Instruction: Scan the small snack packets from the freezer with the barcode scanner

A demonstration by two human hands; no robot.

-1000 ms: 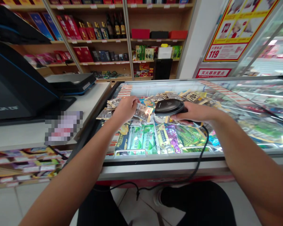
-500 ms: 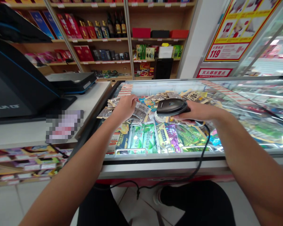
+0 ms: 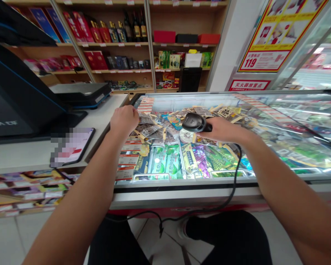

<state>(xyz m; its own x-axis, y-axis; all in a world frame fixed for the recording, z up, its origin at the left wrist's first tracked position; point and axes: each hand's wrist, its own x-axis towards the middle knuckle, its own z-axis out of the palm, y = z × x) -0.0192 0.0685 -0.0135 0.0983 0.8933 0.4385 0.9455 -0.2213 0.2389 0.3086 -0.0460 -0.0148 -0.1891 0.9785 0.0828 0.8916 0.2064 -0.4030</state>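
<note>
My right hand (image 3: pixel 220 129) is closed round the handle of a black barcode scanner (image 3: pixel 194 122), whose head points left above the glass top. My left hand (image 3: pixel 124 118) is curled over the left edge of the chest freezer; its fingers are closed, and what they grip, if anything, is hidden. Small brown snack packets (image 3: pixel 149 129) lie in a loose heap just right of that hand and spread behind the scanner. A round tin-like lid (image 3: pixel 186 135) shows beneath the scanner. Green ice-pop packs (image 3: pixel 165 160) are visible through the glass nearer me.
A phone (image 3: pixel 78 145) lies on the counter (image 3: pixel 99 121) at left, beside a black checkout terminal (image 3: pixel 24 95) and a scale (image 3: pixel 84 92). The scanner's cable (image 3: pixel 235 180) droops over the freezer's front edge (image 3: pixel 187 197). Shelves with bottles and boxes stand behind.
My left hand has moved left from over the packet heap to the freezer's left edge. My right hand has drawn slightly left, and the scanner's head is turned more upward.
</note>
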